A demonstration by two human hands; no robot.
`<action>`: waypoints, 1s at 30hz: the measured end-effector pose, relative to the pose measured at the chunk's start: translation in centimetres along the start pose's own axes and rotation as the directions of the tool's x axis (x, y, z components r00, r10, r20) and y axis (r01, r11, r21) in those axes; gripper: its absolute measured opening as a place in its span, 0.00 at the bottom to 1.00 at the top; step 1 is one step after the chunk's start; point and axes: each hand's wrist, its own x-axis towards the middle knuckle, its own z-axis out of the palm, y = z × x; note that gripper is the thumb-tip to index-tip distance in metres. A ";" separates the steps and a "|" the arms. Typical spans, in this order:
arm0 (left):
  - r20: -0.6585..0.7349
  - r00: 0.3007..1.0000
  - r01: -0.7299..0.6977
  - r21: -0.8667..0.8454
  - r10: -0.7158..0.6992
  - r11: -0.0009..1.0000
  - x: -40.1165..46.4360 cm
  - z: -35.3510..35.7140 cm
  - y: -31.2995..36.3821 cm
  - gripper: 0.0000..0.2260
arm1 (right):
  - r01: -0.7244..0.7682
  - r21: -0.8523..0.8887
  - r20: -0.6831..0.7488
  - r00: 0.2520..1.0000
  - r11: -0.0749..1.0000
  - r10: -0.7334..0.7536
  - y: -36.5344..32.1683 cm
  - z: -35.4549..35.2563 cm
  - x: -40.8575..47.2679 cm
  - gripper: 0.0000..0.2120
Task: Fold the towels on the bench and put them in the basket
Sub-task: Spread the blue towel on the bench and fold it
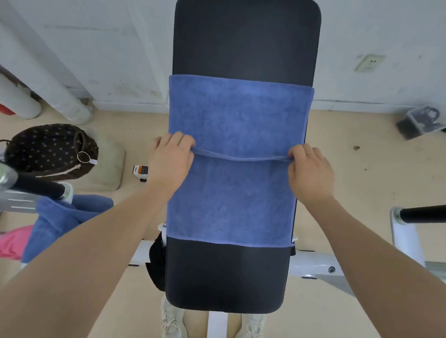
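Note:
A blue towel (232,195) lies across the black padded bench (245,39), covering its middle. A hemmed edge of the towel runs across it about halfway up. My left hand (171,160) pinches that edge at the towel's left side, and my right hand (309,171) pinches it at the right side. The edge sags slightly between the two hands. To the left on the floor stands the dark polka-dot basket (48,149). More blue towel (56,221) and a pink cloth (12,242) hang over the frame at the lower left.
White bench frame bars (315,268) stick out at both sides, with black-handled bars at left (33,186) and right (428,212). A beige cushion (110,162) lies beside the basket. White pipes (39,87) lean at the left wall. My shoes (173,327) stand under the bench's near end.

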 end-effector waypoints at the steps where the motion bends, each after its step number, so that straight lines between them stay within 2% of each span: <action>1: -0.076 0.997 -0.008 -0.018 0.007 1.000 0.4 -1.0 0.1 0.08 | 0.041 0.036 -0.055 0.998 0.999 -0.039 0.0 -1.2 0.1 0.10; 2: -0.130 0.991 -0.037 -0.035 0.032 0.999 0.4 -1.8 0.2 0.08 | 0.102 0.039 -0.083 0.992 0.994 -0.098 0.2 -2.2 -0.1 0.11; 4: -0.172 0.977 -0.136 -0.029 0.129 0.990 -0.4 -2.8 0.4 0.09 | 0.232 0.005 -0.041 0.972 0.973 -0.232 0.7 -3.5 -1.0 0.13; 8: -0.065 0.956 -0.279 0.081 0.285 0.957 -4.8 -1.7 0.7 0.10 | 0.372 -0.044 0.112 0.924 0.927 -0.366 1.2 -2.6 -5.0 0.12; 12: 0.125 0.934 -0.347 0.101 0.334 0.932 -9.2 1.3 -0.6 0.05 | 0.322 -0.010 0.215 0.925 0.947 -0.313 0.9 1.3 -8.8 0.04; 15: 0.260 0.915 -0.342 0.089 0.309 0.936 -11.4 2.6 -1.3 0.10 | 0.284 0.000 0.286 0.919 0.959 -0.272 1.1 3.7 -10.5 0.08; 17: 0.325 0.895 -0.338 0.049 0.305 0.940 -12.4 2.9 -1.5 0.11 | 0.261 0.026 0.282 0.924 0.965 -0.258 1.0 4.4 -11.4 0.03; 20: 0.312 0.894 -0.342 0.005 0.323 0.940 -13.2 2.7 -1.4 0.08 | 0.222 0.064 0.216 0.949 0.973 -0.231 0.7 4.1 -12.4 0.11; 21: 0.287 0.901 -0.333 -0.020 0.325 0.943 -13.3 2.5 -1.2 0.04 | 0.210 0.079 0.177 0.959 0.975 -0.221 0.6 4.0 -12.7 0.11; 23: 0.262 0.903 -0.346 -0.026 0.340 0.938 -13.5 1.9 -0.7 0.05 | 0.199 0.093 0.167 0.963 0.976 -0.212 0.4 3.5 -13.4 0.10; 25: 0.338 0.838 -0.461 0.020 0.428 0.887 -14.2 2.1 -0.8 0.02 | 0.246 0.073 0.225 0.940 0.967 -0.256 0.7 3.8 -14.4 0.09; 28: 0.583 0.695 -0.536 0.031 0.420 0.844 -16.2 3.5 -1.3 0.15 | 0.266 0.039 0.458 0.852 0.963 -0.254 1.2 5.2 -15.8 0.01; 30: 0.654 0.650 -0.531 0.026 0.387 0.847 -16.7 4.1 -0.9 0.16 | 0.307 -0.030 0.575 0.784 0.951 -0.234 1.2 6.2 -15.9 0.09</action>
